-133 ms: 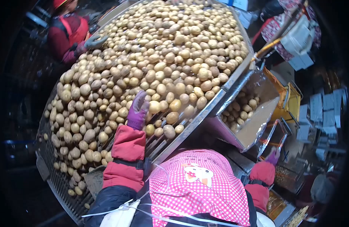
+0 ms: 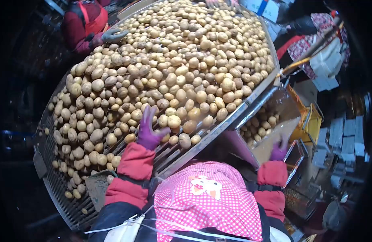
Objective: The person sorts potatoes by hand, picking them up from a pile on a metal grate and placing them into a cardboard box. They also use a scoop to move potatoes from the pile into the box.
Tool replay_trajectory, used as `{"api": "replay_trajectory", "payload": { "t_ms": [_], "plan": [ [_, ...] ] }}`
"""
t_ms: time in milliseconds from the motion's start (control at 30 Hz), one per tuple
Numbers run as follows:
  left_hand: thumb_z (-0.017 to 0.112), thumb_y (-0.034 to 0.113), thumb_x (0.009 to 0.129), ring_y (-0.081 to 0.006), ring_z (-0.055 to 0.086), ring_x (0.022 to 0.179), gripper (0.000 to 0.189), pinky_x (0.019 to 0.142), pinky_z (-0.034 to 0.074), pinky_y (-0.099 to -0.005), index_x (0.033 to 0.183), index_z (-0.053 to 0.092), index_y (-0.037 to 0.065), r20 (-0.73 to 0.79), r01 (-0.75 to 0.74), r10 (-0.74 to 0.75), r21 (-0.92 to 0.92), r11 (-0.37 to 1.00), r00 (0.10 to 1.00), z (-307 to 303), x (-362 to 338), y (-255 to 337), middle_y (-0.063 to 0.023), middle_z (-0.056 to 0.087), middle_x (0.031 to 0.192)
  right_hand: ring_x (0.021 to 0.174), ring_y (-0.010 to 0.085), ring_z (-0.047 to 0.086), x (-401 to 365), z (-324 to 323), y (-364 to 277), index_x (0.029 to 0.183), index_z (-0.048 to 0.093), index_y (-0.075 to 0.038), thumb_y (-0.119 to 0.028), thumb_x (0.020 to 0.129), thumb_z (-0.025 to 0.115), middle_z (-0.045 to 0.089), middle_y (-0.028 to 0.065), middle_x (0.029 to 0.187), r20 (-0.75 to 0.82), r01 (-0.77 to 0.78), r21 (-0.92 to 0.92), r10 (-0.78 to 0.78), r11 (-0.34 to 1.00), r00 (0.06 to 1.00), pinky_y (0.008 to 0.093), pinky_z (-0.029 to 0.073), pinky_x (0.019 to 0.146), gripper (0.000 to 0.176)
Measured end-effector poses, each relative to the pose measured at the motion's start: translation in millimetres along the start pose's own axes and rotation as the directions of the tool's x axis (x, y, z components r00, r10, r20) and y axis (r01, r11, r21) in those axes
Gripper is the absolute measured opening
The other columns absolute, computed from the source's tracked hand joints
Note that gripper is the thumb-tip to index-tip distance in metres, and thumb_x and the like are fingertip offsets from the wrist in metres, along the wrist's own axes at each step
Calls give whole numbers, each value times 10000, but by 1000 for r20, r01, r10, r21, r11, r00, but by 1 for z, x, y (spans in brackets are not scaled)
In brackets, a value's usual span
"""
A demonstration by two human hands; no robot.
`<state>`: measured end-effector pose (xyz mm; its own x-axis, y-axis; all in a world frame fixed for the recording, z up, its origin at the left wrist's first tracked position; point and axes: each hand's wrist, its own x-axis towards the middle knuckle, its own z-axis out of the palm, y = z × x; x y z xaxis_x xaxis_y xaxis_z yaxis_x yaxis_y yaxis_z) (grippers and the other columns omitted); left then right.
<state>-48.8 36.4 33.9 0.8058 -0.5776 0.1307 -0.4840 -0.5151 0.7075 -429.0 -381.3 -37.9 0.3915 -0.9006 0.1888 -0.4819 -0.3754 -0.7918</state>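
Observation:
My left hand [image 2: 150, 130], in a purple glove, reaches over the near edge of a heap of potatoes [image 2: 161, 56]. Its fingers are spread, with thumb and forefinger wide apart beside a few loose potatoes [image 2: 184, 140] on the slatted table [image 2: 165, 155]. At the right, my right hand [image 2: 278, 149], also gloved in purple, is raised by the near corner of a lined cardboard box [image 2: 256, 155]. Fingers and thumb stand apart there, slightly blurred, and nothing shows between them. Inside the box lie more potatoes [image 2: 261, 128].
The table's metal rim [image 2: 230, 121] runs diagonally between me and the heap. A person [image 2: 85, 24] in red works at the far left; another [image 2: 315, 48] stands at the upper right. A yellow crate [image 2: 313, 121] sits beyond the box, with stacked white cartons [image 2: 343, 131] further right.
My right hand has risen from low at the right to the box corner. My left hand has spread its fingers and shifted slightly toward me. The view has shifted a little.

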Motion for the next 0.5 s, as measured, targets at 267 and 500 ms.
{"api": "replay_trajectory", "payload": {
  "t_ms": [267, 500],
  "plan": [
    [751, 690, 575, -513, 137, 1431, 1016, 1127, 132, -661, 1454, 445, 282, 208, -136, 40, 474, 870, 977, 26, -49, 16, -164, 233, 1574, 1407, 414, 312, 30, 179, -185, 1487, 411, -229, -473, 714, 751, 317, 191, 1550, 396, 536, -315, -404, 783, 824, 554, 242, 1146, 879],
    [735, 620, 648, -505, 358, 1320, 639, 1059, 288, -628, 1222, 637, 357, 50, -264, 269, 425, 866, 962, 57, 16, 46, -242, 360, 1468, 1342, 389, 401, 81, 215, -203, 1518, 334, -155, -433, 710, 777, 415, 176, 1486, 482, 506, -288, -334, 813, 810, 533, 287, 1118, 962]
  ]
}}
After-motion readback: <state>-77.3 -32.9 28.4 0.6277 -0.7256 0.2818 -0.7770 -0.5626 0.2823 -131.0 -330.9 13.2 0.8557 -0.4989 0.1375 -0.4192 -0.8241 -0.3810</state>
